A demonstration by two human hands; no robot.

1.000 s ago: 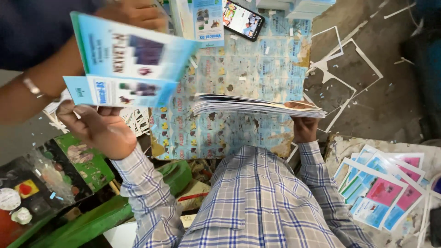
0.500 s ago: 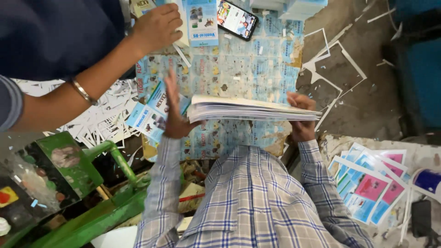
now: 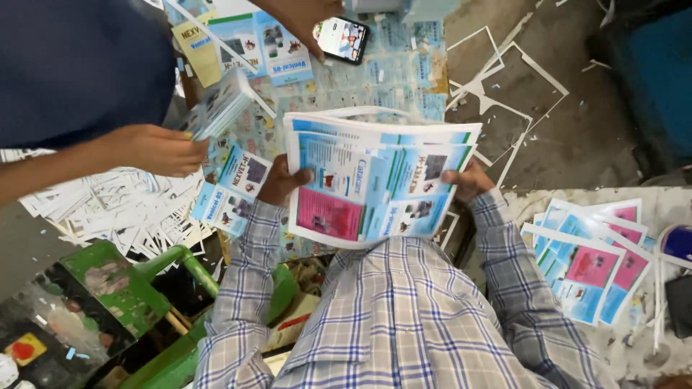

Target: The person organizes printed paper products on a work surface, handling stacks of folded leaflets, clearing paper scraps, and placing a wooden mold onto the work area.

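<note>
I hold a thick stack of printed sheets (image 3: 375, 180), blue, white and pink, tilted up toward me over the table. My left hand (image 3: 282, 181) grips its left edge and my right hand (image 3: 465, 180) grips its right edge. A co-worker in a dark blue top stands at the left; one of their hands (image 3: 151, 149) holds a small pile of cut leaflets (image 3: 220, 104), the other hand (image 3: 299, 18) reaches to the table's far side near a phone (image 3: 342, 37).
Loose blue leaflets (image 3: 234, 189) lie on the printed table cover (image 3: 389, 86). White paper trimmings (image 3: 108, 205) pile at the left. A green machine (image 3: 122, 288) stands lower left. More printed sheets (image 3: 591, 252) lie at the right. The grey floor (image 3: 548, 108) carries paper scraps.
I have tipped the stack from flat to facing me, my left hand now gripping its edge. The co-worker has drawn one hand back holding a pile of cut leaflets.
</note>
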